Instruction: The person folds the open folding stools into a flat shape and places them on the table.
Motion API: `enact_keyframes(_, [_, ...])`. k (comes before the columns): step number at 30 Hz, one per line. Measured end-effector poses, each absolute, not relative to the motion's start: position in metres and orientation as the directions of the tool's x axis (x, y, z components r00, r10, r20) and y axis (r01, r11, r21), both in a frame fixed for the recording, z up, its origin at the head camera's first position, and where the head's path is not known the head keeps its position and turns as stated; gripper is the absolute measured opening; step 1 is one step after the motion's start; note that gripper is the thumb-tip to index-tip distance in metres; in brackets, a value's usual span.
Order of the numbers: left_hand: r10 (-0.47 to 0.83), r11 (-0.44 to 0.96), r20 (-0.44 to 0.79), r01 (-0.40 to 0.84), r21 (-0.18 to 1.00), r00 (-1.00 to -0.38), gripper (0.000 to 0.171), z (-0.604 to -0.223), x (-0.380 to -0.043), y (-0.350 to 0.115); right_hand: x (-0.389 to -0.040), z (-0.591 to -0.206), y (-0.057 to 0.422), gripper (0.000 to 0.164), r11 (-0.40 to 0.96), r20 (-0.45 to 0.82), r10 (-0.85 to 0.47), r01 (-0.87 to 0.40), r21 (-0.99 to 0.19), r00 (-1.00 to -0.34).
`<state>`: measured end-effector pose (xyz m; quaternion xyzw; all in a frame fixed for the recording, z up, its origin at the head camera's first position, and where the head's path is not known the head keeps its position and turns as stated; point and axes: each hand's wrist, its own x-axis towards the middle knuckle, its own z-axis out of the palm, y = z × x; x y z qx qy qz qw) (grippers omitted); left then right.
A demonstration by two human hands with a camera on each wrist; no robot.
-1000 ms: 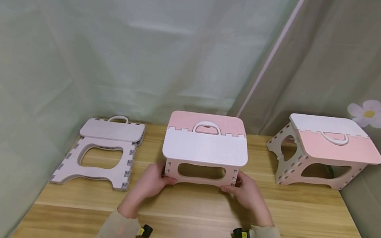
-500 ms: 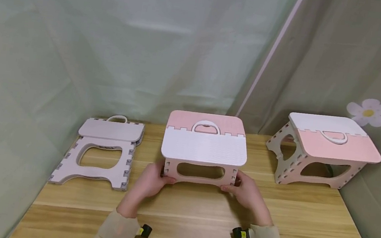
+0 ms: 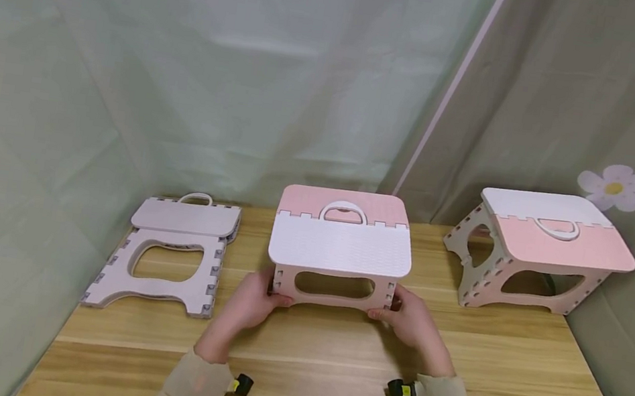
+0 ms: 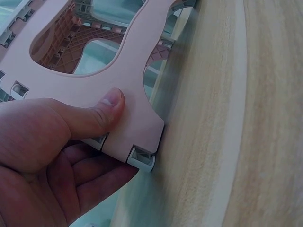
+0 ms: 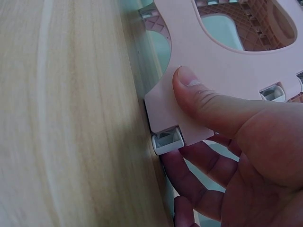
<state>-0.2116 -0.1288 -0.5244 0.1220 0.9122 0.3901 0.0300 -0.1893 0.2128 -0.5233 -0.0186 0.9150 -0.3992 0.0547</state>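
Note:
A pink and white folding step stool (image 3: 341, 245) stands unfolded at the middle of the table, its white carry handle up on top. My left hand (image 3: 251, 298) grips its front left leg, thumb on the front face and fingers behind the side; the left wrist view shows this thumb (image 4: 111, 106) pressed on the pink panel. At the front right leg my right hand (image 3: 410, 318) holds on the same way, its thumb (image 5: 189, 87) flat on the panel near the foot. Both feet sit right at the wooden surface.
To the left a folded white stool (image 3: 175, 273) lies flat on the wooden table (image 3: 317, 374). Another unfolded pink and white stool (image 3: 567, 243) stands at the right, near a curtain (image 3: 633, 290) with flowers. Pale green cloth (image 3: 261, 82) hangs behind.

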Motion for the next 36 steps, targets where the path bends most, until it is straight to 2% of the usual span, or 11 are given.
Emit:
enact_keyframes(11, [0.246,0.673,0.040,0.200,0.712,-0.969,0.043,-0.5245,-0.2111,-0.1287,-0.1888,-0.5238,0.2128,0.047,0.691,-0.077,-0.078,0.002,-0.723,-0.994])
enact_keyframes(36, [0.254,0.668,0.061,0.221,0.710,-0.965,0.039,-0.5233,-0.2110,-0.1296,-0.1897,-0.5245,0.2128,0.045,0.693,-0.076,-0.079,0.000,-0.721,-0.994])
